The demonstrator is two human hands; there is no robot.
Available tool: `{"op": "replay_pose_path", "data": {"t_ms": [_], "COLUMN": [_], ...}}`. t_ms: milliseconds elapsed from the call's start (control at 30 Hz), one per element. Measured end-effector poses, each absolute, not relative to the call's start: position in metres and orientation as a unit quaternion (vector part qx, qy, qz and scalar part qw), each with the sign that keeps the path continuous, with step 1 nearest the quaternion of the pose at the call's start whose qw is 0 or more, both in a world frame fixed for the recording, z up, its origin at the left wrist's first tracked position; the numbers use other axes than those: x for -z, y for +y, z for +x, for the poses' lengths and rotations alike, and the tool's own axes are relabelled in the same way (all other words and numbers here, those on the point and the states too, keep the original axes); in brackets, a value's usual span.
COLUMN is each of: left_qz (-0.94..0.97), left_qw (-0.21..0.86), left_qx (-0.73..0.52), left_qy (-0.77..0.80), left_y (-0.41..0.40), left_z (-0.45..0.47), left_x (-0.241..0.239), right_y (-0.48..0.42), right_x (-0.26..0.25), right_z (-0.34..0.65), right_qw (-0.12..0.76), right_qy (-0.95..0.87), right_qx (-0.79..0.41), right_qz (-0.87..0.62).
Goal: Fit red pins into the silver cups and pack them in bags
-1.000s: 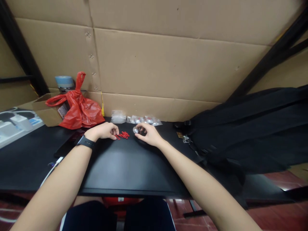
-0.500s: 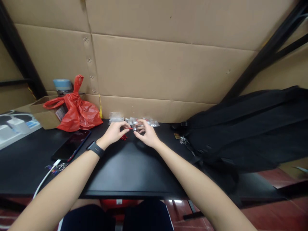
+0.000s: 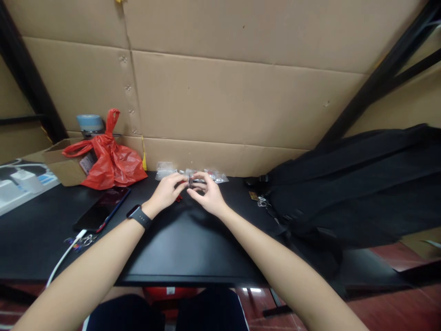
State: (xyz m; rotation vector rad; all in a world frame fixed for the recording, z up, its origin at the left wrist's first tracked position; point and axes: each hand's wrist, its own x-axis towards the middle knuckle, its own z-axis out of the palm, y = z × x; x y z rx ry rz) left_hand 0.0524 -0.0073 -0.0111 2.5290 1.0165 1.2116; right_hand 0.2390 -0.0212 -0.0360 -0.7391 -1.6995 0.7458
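My right hand [image 3: 211, 195] grips a small, clear round disc [image 3: 189, 182] between thumb and fingers, turned nearly edge-on. Close beside it on the left, my left hand [image 3: 168, 192] pinches a thin red cord, with its fingertips at the disc's edge. Part of the red cord [image 3: 178, 198] hangs below the left fingers. Fingers hide where cord and disc meet. Just behind both hands, small clear plastic packets [image 3: 164, 170] lie along the cardboard wall.
At the left are a tied red plastic bag [image 3: 115, 161], a cardboard box [image 3: 64, 161], a phone [image 3: 103, 209] on a white cable, keys [image 3: 87, 240] and a power strip [image 3: 25, 186]. A black backpack [image 3: 358, 188] fills the right side of the black table [image 3: 186, 248].
My left hand has moved right, up to the disc. The disc has turned from facing me more broadly to nearly edge-on. Both hands are now closer together.
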Motion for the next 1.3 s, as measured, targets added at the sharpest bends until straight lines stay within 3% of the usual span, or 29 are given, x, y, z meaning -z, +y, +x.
{"op": "replay_pose_path", "data": {"t_ms": [267,467,1100,1300], "left_qz": [0.832,0.845,0.846,0.833], "left_qw": [0.101,0.058,-0.082,-0.043], "left_qx": [-0.438,-0.423,-0.409,-0.44], "left_qy": [0.326,0.322,0.333,0.331], "left_y": [-0.013,-0.013,-0.021,-0.022], "left_z": [0.059,0.057,0.06,0.065], "left_x": [0.013,0.011,0.006,0.007], "right_y": [-0.028,-0.027,-0.027,-0.025], "right_x": [0.03,0.03,0.028,0.025], "right_z": [0.238,0.239,0.239,0.246], "right_qw": [0.544,0.539,0.541,0.492], "right_qy": [-0.733,-0.724,-0.695,-0.754], "right_qx": [-0.284,-0.246,-0.328,-0.24], "right_qz": [-0.294,-0.354,-0.342,-0.364]}}
